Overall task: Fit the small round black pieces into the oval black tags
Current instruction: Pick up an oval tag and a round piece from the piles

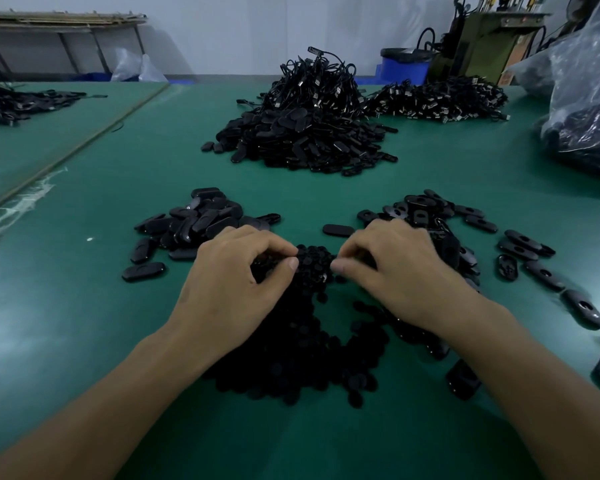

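A heap of small round black pieces [302, 358] lies on the green table [84, 323] right in front of me. My left hand [236, 289] and my right hand [399, 271] both rest on the top of this heap, fingers curled, each gripping a clump of the round pieces. What lies under the palms is hidden. A pile of oval black tags [194, 220] sits behind my left hand. Oval tags with a hole showing [420, 206] lie behind and to the right of my right hand.
A big mound of oval tags [302, 136] with black cables [326, 77] on top stands mid-table. More cables [440, 98] lie far right, next to a clear plastic bag [589, 98]. Loose tags [548, 275] trail along the right. A seam [73, 150] runs diagonally across the left.
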A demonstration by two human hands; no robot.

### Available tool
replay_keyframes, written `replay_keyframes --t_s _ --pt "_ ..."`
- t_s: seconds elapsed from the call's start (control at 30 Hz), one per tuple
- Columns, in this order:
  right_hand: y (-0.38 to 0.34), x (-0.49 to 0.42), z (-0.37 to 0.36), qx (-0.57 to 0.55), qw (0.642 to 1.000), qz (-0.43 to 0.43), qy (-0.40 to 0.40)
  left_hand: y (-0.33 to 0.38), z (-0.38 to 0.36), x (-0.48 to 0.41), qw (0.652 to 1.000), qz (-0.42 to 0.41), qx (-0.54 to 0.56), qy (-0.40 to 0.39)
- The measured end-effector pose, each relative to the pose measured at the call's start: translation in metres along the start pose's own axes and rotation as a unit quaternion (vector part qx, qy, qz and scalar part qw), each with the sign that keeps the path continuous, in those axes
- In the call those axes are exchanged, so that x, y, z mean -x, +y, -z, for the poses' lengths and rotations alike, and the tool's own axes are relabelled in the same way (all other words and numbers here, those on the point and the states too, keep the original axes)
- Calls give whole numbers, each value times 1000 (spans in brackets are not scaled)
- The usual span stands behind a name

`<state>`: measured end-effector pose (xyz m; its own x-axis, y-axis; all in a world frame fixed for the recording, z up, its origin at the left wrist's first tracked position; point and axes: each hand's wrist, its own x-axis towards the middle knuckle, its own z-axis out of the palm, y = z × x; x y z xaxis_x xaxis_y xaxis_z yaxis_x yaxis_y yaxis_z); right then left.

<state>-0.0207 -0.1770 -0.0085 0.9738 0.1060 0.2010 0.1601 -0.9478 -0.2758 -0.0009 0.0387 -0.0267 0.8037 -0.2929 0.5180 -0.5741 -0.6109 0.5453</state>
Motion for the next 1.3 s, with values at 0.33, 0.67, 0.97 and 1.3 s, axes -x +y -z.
replay_keyframes --t_s 0.33,0.67,0.97,1.3 --pt "21 6 8 84 983 -155 47 1 0 0 1000 10 26 5" --pt "27 7 9 -44 980 -111 160 1 1 0 999 31 41 9" --pt "4 7 7 -440 893 -26 91 5 1 1 996 18 86 -7" --pt "-9 10 -6 -389 919 -7 54 2 -1 -6 964 97 246 -11"
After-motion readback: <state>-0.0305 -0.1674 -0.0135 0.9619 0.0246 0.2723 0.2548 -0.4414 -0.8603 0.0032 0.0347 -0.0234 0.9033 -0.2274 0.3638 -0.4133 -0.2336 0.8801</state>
